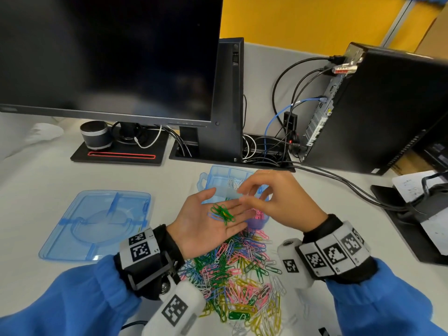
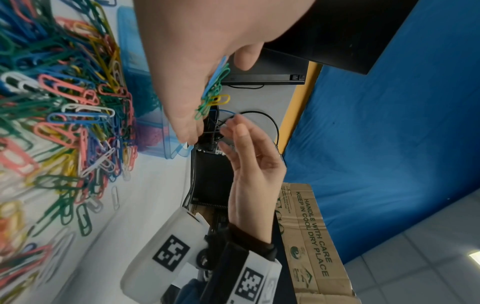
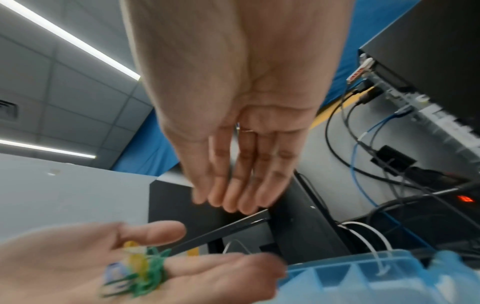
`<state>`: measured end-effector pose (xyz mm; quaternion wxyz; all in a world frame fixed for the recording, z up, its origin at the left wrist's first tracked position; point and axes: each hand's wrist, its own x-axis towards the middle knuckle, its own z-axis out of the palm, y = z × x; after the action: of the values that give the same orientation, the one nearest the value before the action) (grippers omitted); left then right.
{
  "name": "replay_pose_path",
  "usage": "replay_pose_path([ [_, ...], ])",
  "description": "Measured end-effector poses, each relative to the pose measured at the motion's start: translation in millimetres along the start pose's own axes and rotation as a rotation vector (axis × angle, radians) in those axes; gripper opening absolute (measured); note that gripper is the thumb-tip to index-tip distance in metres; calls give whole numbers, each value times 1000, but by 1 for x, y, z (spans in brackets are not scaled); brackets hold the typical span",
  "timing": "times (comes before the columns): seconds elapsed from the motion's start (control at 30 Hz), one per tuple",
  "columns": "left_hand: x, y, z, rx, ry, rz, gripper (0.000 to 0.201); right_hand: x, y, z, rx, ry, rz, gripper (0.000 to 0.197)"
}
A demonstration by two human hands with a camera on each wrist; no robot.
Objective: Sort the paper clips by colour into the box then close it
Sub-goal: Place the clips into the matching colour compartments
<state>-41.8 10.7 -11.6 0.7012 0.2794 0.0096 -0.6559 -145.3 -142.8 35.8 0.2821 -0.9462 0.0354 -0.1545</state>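
Observation:
My left hand (image 1: 225, 204) lies palm up and open over the near side of the blue compartment box (image 1: 215, 177). A small bunch of clips (image 1: 221, 213), mostly green with a blue and a yellow one, rests on its palm. My right hand (image 1: 257, 190) hovers just above the left fingertips and the box, fingers loose, holding nothing. White clips (image 1: 234, 183) and pink clips (image 1: 258, 214) lie in separate compartments. The mixed pile (image 1: 237, 275) spreads on the table below both hands. In the wrist views, the palm clips (image 2: 215, 92) (image 3: 145, 275) and empty right hand (image 3: 239, 185) show.
The box's blue lid (image 1: 97, 224) lies flat on the table to the left. A monitor (image 1: 109, 57) with its stand, a small speaker (image 1: 95, 135), a PC tower (image 1: 378, 110) and cables (image 1: 339, 180) crowd the back and right of the desk.

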Motion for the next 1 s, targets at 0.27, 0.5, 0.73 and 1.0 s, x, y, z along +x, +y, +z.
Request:
replay_pose_path([
  [0.27, -3, -2, 2, -71, -46, 40, 41, -4, -11, 26, 22, -89, -40, 23],
  [0.5, -4, -6, 7, -80, 13, 57, 55, -6, -16, 32, 12, -57, -88, 12],
  [0.73, -5, -14, 8, 34, 153, 50, 29, -5, -15, 28, 212, -21, 19, 2],
  [1.0, -1, -20, 4, 69, 297, 0, 36, -2, -9, 32, 443, 100, 175, 2],
])
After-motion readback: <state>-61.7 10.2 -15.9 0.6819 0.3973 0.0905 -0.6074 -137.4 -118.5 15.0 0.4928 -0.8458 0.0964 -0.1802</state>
